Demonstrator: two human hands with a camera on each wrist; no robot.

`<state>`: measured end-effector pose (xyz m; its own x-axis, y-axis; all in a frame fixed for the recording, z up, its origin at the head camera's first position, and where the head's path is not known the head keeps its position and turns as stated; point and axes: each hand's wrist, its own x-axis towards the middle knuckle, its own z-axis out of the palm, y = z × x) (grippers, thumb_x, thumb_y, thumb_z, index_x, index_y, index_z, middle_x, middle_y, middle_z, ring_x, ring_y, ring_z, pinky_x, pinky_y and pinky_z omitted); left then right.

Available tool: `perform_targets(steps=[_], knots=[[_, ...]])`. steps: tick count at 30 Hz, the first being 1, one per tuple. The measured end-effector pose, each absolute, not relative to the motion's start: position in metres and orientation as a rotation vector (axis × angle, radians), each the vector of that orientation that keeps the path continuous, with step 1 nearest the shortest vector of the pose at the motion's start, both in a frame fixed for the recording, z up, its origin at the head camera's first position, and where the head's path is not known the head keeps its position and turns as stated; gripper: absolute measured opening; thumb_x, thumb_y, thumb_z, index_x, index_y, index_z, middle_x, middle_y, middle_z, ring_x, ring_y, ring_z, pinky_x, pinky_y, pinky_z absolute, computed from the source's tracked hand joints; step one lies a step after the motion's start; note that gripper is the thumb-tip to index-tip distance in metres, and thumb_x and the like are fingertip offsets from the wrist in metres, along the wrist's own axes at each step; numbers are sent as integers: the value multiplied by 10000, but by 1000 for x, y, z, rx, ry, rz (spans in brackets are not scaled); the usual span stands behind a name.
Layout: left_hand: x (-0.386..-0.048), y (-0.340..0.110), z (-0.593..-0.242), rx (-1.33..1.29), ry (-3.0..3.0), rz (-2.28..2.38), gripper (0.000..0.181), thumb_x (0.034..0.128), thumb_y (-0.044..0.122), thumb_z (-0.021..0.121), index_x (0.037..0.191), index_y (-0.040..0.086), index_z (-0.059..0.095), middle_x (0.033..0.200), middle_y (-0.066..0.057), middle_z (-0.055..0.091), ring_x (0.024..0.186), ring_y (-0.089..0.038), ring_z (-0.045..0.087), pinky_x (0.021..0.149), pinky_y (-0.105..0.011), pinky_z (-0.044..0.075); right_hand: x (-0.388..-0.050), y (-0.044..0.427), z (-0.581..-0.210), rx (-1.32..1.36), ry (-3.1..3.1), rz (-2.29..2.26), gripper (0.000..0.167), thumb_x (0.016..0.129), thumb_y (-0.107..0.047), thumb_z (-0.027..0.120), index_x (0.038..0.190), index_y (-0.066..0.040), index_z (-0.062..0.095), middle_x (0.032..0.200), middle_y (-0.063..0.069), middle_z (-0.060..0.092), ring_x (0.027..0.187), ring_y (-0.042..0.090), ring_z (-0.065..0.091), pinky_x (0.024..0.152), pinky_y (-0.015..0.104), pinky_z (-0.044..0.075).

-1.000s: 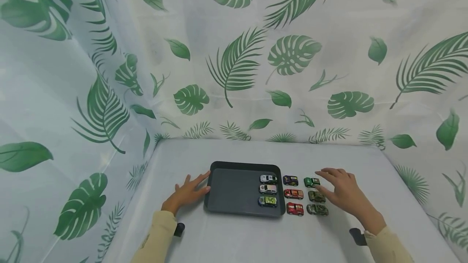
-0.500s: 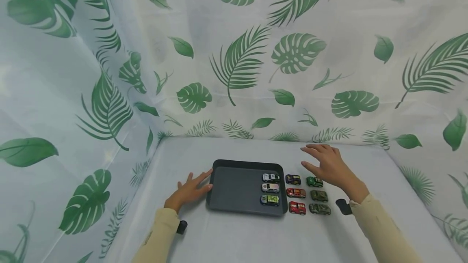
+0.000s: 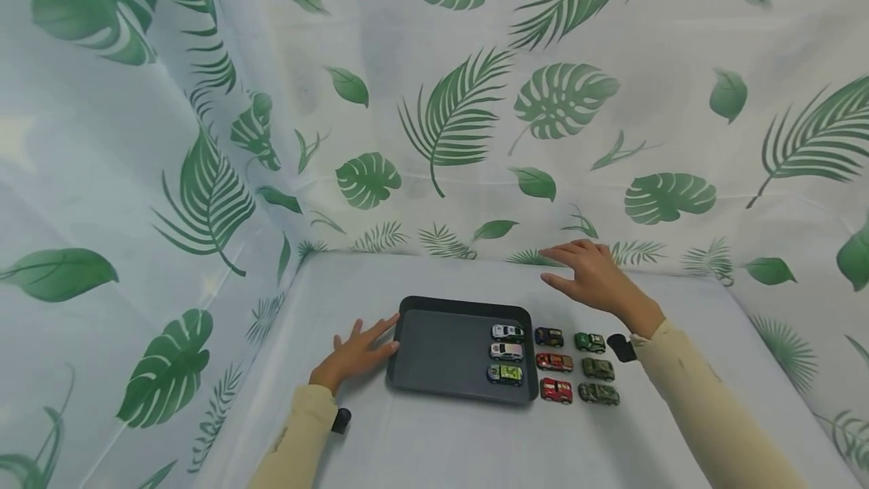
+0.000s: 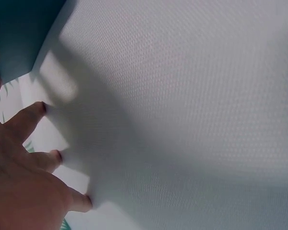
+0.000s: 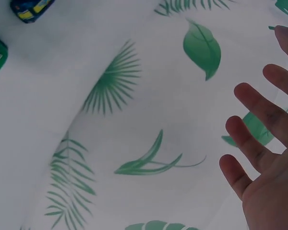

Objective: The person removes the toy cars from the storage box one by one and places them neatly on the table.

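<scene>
Fingers straight, the left hand (image 3: 356, 357) touches the shallow, dark grey rectangular tray (image 3: 441, 353). 3 small toy cars, white and lime, (image 3: 506, 352) line its right side; 6 red, green and blue toy cars (image 3: 554, 362) stand just outside. The right hand (image 3: 594, 278) hangs raised, fingers spread, gripping nothing. Seemingly between cars; handling another calls for lowering and pinching.

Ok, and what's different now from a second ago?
The right hand moved away from the six toy cars beside the tray, toward the leafy back sheet and a bit left. It's holding nothing. The left hand stayed at the tray's left edge, and the three cars inside and six outside stayed put.
</scene>
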<state>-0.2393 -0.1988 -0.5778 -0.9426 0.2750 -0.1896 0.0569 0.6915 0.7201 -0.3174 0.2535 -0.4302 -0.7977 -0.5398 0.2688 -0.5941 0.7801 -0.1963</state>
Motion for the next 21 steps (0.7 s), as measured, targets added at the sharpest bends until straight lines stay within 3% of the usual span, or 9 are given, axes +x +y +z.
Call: perform_targets(steps=[8, 21], knots=[[-242, -198, -577, 216, 2623, 1025, 675, 1085, 547, 582, 1686, 311, 386, 1718, -128, 348, 1607, -515, 3, 1149, -826, -90, -325, 236, -441, 946, -2793, 440, 377, 999, -246, 794, 1317, -46, 759, 1292, 205, 729, 1252, 489, 584, 999, 713, 383], [-241, -196, -575, 202, 2643, 997, 655, 1094, 509, 592, 1686, 322, 385, 1721, -111, 344, 1615, -489, 9, 1163, -820, -60, -327, 204, -459, 1075, -2797, 436, 314, 1016, -262, 775, 1277, -87, 788, 1265, 130, 757, 1203, 437, 607, 962, 688, 397]])
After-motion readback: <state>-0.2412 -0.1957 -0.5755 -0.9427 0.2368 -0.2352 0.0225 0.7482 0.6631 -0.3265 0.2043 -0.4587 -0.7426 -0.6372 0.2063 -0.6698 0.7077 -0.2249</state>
